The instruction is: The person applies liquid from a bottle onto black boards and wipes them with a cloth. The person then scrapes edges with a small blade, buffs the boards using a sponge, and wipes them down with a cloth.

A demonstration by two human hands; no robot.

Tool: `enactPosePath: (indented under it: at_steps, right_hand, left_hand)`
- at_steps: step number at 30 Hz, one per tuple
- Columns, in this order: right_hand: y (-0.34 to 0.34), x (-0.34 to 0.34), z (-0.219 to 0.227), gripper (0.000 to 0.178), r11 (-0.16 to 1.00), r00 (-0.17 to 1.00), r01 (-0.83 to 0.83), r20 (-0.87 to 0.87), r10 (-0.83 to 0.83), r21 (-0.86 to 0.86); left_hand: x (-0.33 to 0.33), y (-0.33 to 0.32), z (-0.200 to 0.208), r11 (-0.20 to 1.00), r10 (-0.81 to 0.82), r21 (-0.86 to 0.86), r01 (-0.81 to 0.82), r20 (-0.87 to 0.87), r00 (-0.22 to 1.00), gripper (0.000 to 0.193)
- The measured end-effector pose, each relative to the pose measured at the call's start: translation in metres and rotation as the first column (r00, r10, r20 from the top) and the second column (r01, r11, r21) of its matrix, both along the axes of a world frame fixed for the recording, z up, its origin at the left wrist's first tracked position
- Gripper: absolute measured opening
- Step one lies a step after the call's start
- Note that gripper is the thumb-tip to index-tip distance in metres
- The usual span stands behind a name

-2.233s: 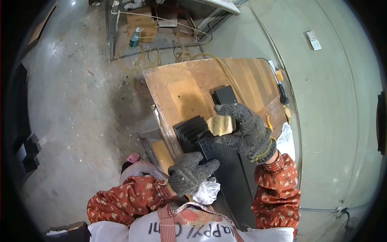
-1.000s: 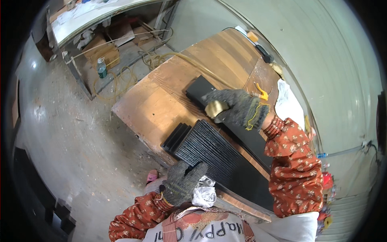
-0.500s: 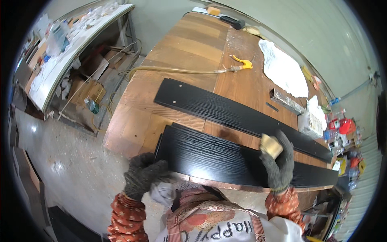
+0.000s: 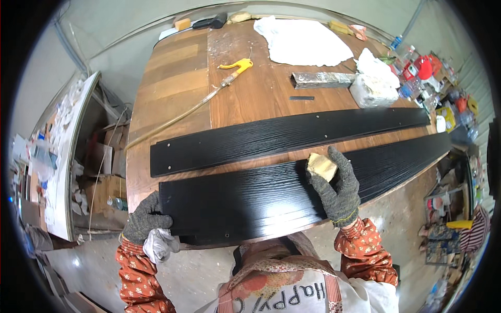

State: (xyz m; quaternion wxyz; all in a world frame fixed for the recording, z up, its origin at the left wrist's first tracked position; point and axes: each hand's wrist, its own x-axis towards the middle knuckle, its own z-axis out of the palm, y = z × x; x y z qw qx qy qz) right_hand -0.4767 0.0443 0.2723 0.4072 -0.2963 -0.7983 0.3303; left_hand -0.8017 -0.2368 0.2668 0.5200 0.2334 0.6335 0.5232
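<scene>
A long black wood-grained board (image 4: 240,201) lies along the near edge of the table. At its left end is my left hand (image 4: 142,221) in a dark grey glove, closed on a crumpled whitish cloth (image 4: 160,245), its fingertips against the board's end. My right hand (image 4: 342,193), gloved too, grips a yellowish sponge block (image 4: 321,167) over the middle of that board. Whether the sponge touches the surface I cannot tell. Behind lies a second, narrower black board (image 4: 250,136) with small holes near its left end and middle.
On the wooden table (image 4: 172,86) lie a yellow air blow gun (image 4: 237,66) with its hose, a metal bar (image 4: 323,80), a thin dark strip (image 4: 301,98), a white cloth (image 4: 305,44) and a wrapped white bundle (image 4: 373,91). A cluttered bench (image 4: 65,172) stands left; bottles (image 4: 412,88) crowd the right.
My view has turned, so the boards lie more level across it. The near board and my left hand with the cloth are together at its left end; the right hand still grips the sponge.
</scene>
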Motion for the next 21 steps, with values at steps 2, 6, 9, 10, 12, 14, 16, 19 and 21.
enactPosePath:
  at_steps: [2, 6, 9, 10, 12, 14, 16, 19, 21]
  right_hand:
    - [-0.002, 0.004, -0.002, 0.059, 1.000, 1.000, -0.014, -0.022, 0.014, -0.008]
    - [0.002, -0.002, -0.001, 0.060, 0.999, 0.999, -0.010, -0.030, 0.011, 0.033]
    - [0.000, -0.003, 0.001, 0.061, 0.997, 1.000, -0.026, -0.010, 0.026, 0.066]
    - [-0.002, 0.000, 0.005, 0.060, 0.990, 0.999, -0.044, 0.001, 0.045, 0.132]
    - [-0.006, -0.001, 0.004, 0.060, 0.995, 0.996, -0.077, -0.045, 0.080, 0.065]
    - [-0.006, -0.003, 0.003, 0.059, 0.995, 0.995, -0.080, -0.055, 0.084, 0.065]
    - [-0.008, -0.002, -0.006, 0.059, 0.990, 0.983, -0.140, -0.126, 0.137, -0.019]
    - [-0.013, -0.002, 0.006, 0.060, 0.989, 0.980, -0.146, -0.141, 0.142, -0.015]
    - [-0.013, -0.003, 0.012, 0.058, 0.997, 0.993, -0.053, -0.106, 0.058, 0.056]
  left_hand:
    - [-0.013, 0.007, -0.007, 0.999, -0.039, -0.012, 0.038, -0.032, 0.999, 0.078]
    - [-0.018, 0.012, -0.014, 0.996, -0.028, 0.089, 0.028, 0.001, 1.000, 0.085]
    - [-0.007, 0.016, -0.015, 0.988, 0.038, 0.149, -0.046, 0.055, 0.998, 0.088]
    - [-0.001, 0.016, -0.009, 0.989, 0.045, 0.139, -0.052, 0.054, 0.998, 0.090]
    - [-0.002, 0.012, -0.002, 0.989, 0.069, 0.130, -0.072, 0.025, 0.997, 0.091]
    - [-0.003, 0.013, -0.006, 0.987, 0.093, 0.125, -0.098, 0.043, 0.995, 0.090]
    - [0.002, 0.013, -0.004, 0.983, 0.092, 0.149, -0.110, 0.120, 0.988, 0.088]
    - [-0.010, -0.001, -0.017, 0.985, 0.078, 0.133, -0.112, 0.236, 0.969, 0.085]
    - [-0.019, 0.006, -0.028, 0.980, -0.007, 0.196, -0.037, 0.217, 0.976, 0.082]
